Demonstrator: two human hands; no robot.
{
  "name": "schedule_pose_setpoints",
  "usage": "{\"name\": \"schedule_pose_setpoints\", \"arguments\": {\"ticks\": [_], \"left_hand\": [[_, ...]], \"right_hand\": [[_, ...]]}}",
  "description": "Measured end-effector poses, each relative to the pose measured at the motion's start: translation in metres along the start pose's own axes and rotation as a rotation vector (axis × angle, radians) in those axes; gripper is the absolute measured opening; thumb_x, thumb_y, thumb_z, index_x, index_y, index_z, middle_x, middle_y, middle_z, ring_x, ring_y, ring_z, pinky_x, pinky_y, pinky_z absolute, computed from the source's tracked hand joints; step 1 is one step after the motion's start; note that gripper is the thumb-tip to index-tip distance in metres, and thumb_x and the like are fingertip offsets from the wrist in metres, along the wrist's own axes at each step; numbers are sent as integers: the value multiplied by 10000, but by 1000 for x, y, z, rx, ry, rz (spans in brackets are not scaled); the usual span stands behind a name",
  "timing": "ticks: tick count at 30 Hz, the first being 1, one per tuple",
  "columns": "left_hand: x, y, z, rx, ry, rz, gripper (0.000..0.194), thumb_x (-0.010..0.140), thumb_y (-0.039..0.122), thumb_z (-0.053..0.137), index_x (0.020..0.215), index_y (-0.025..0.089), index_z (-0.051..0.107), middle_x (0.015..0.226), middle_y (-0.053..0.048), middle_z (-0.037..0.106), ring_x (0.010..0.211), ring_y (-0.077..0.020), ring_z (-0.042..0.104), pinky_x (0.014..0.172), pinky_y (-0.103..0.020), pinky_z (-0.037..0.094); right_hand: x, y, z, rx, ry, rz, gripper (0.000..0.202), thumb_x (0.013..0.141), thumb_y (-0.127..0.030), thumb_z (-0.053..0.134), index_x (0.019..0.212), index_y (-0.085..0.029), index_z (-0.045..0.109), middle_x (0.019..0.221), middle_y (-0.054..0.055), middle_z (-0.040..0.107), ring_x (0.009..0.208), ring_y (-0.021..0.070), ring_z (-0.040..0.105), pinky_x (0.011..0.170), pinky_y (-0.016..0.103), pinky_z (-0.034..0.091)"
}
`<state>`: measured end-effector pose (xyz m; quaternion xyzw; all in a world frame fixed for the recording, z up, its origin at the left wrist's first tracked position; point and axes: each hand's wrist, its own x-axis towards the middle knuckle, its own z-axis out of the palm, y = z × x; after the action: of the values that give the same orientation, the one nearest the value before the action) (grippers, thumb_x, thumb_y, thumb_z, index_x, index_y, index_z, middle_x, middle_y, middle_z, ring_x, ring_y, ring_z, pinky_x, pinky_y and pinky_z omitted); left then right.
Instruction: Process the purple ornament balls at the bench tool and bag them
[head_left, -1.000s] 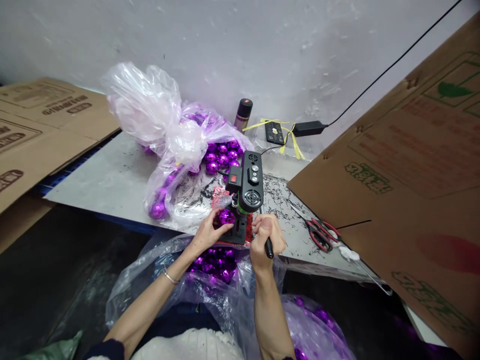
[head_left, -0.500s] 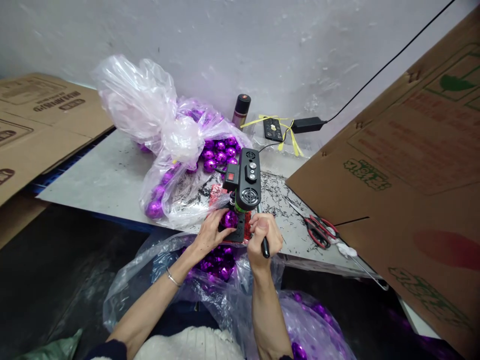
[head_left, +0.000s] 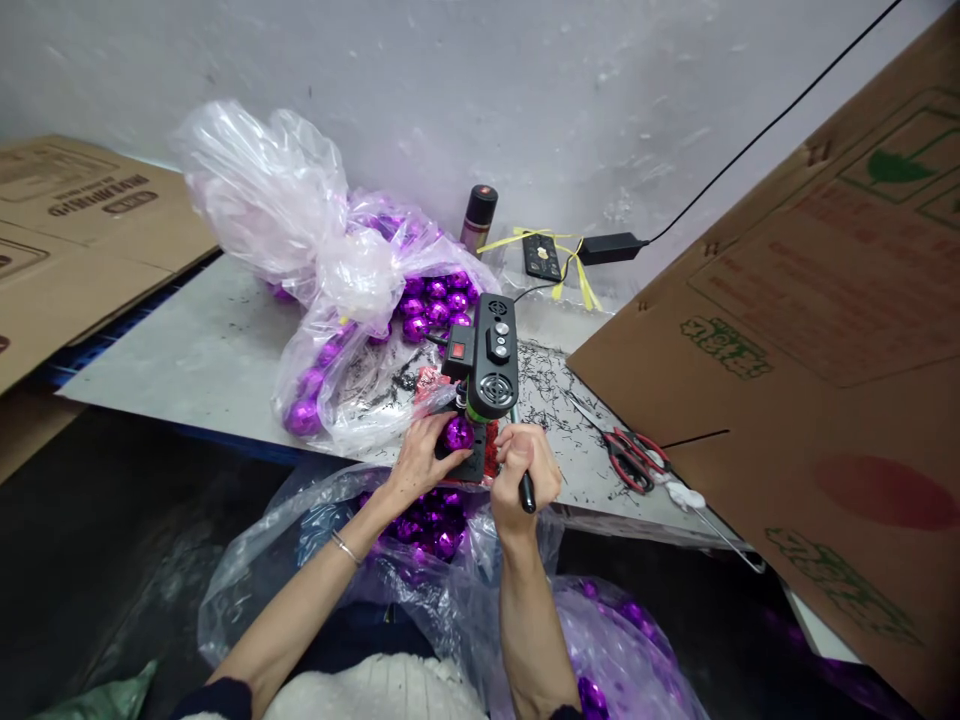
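A shiny purple ball (head_left: 459,433) sits under the head of a small black bench drill press (head_left: 495,350), on its dark base plate. My left hand (head_left: 424,458) grips the ball from the left, thumb in front and fingers behind. My right hand (head_left: 526,468) is wrapped round the black-tipped lever (head_left: 528,494) at the machine's right side. The spot where the machine meets the ball is partly hidden by the machine's head. More purple balls (head_left: 427,308) lie just behind, in a clear plastic bag (head_left: 360,275) on the table.
Red-handled scissors (head_left: 634,460) lie right of the machine among black shavings (head_left: 544,400). A big cardboard box (head_left: 810,400) stands at the right. Behind are a spray can (head_left: 478,218) and a power adapter (head_left: 611,248). An open bag of purple balls (head_left: 427,525) hangs at the table's front edge.
The whole view has shifted slightly. Both hands keep the same hold, on the ball and the lever, and nothing else has visibly moved.
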<state>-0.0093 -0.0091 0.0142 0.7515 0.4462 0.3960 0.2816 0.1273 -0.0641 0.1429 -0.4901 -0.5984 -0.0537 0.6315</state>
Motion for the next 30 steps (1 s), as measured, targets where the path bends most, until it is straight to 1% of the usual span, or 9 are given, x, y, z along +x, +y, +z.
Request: {"name": "schedule_pose_setpoints", "arguments": {"ticks": [3, 6, 11, 17, 22, 26, 30], "left_hand": [[0, 0, 12, 10, 48, -13, 578, 926, 490, 811, 1412, 212, 666, 1348, -151, 765, 1288, -359, 709, 1119, -545, 555], [1, -2, 19, -5, 65, -14, 557, 941, 483, 788, 1411, 210, 667, 1349, -147, 767, 1277, -351, 715, 1096, -526, 564], [0, -5, 18, -20, 45, -15, 577, 920, 501, 813, 1406, 222, 675, 1348, -140, 768, 1273, -355, 715, 1097, -525, 562], [-1, -5, 21, -28, 76, 10, 584, 929, 514, 806, 1402, 199, 673, 1322, -150, 777, 1233, -351, 732, 1063, -511, 578], [-2, -3, 21, -21, 67, -15, 571, 924, 510, 813, 1393, 213, 682, 1309, -138, 782, 1224, -347, 732, 1061, -502, 577], [-2, -4, 21, -31, 64, -19, 579, 913, 496, 826, 1398, 214, 683, 1317, -141, 779, 1229, -351, 730, 1065, -509, 578], [-2, -5, 22, -29, 70, -22, 587, 906, 517, 831, 1393, 223, 686, 1315, -140, 778, 1227, -354, 731, 1060, -515, 583]], "right_hand": [[0, -1, 0, 17, 2, 9, 325, 1085, -186, 459, 774, -245, 534, 713, -22, 601, 667, 137, 614, 622, 308, 456], [-1, -1, 0, 30, -5, -4, 326, 1081, -172, 453, 776, -246, 537, 706, -28, 602, 659, 136, 612, 628, 306, 463], [-4, 2, 0, -7, 13, -36, 348, 1094, -184, 433, 766, -248, 528, 673, -33, 577, 623, 137, 598, 600, 305, 449], [-19, 13, 4, -19, -6, -51, 364, 1123, -236, 404, 772, -246, 503, 720, -25, 595, 630, 130, 587, 608, 302, 446], [-32, 27, 12, -18, 75, -139, 388, 1139, -283, 370, 773, -250, 497, 719, -24, 584, 594, 133, 549, 627, 323, 460], [-38, 34, 16, -31, 102, -144, 393, 1137, -294, 376, 770, -249, 508, 711, -27, 574, 604, 137, 564, 657, 331, 489], [-42, 37, 17, -30, 119, -138, 401, 1135, -302, 373, 760, -248, 504, 702, -22, 564, 609, 140, 564, 666, 340, 489]]}}
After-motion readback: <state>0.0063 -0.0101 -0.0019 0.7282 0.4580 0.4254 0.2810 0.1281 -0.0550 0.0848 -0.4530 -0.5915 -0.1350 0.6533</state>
